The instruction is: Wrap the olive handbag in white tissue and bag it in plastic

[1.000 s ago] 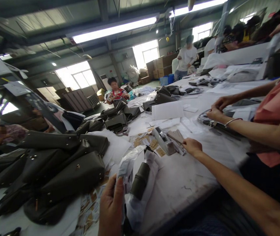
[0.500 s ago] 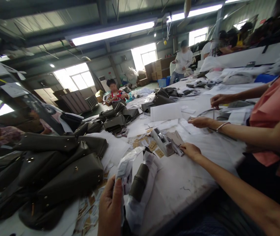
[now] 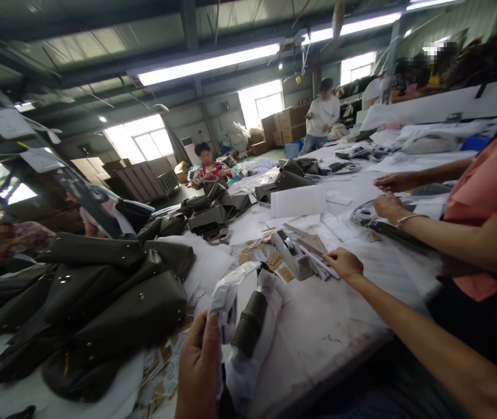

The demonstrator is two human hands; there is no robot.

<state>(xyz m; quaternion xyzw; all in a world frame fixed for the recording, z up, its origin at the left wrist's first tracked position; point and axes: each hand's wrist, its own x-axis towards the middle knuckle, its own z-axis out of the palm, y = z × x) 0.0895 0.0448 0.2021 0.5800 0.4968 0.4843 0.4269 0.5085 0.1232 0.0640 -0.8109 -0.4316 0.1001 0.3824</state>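
My left hand point(image 3: 199, 355) is closed around the side of a bag handle point(image 3: 249, 323), a loop mostly wrapped in thin white material with a bare dark green section. Further right, my right hand point(image 3: 345, 265) has its fingers pinched at the end of some thin pale strips point(image 3: 316, 263). These lie beside a grey tape dispenser point(image 3: 291, 256) on the white table point(image 3: 318, 331). Small brown tags point(image 3: 274, 257) are scattered just left of the dispenser. The fingertips of my left hand are partly hidden behind the wrapping.
Dark green bags point(image 3: 117, 314) are piled on the left, with more bags point(image 3: 213, 215) farther along the table. At my right a co-worker in a coral top point(image 3: 488, 215) handles something near a wrapped coil point(image 3: 364, 214). White sheets point(image 3: 298, 201) lie mid-table.
The view has shifted slightly. The strips by my right hand are spread differently against the dispenser. The co-worker's nearer hand has moved right, closer to the other one. My left hand keeps its hold.
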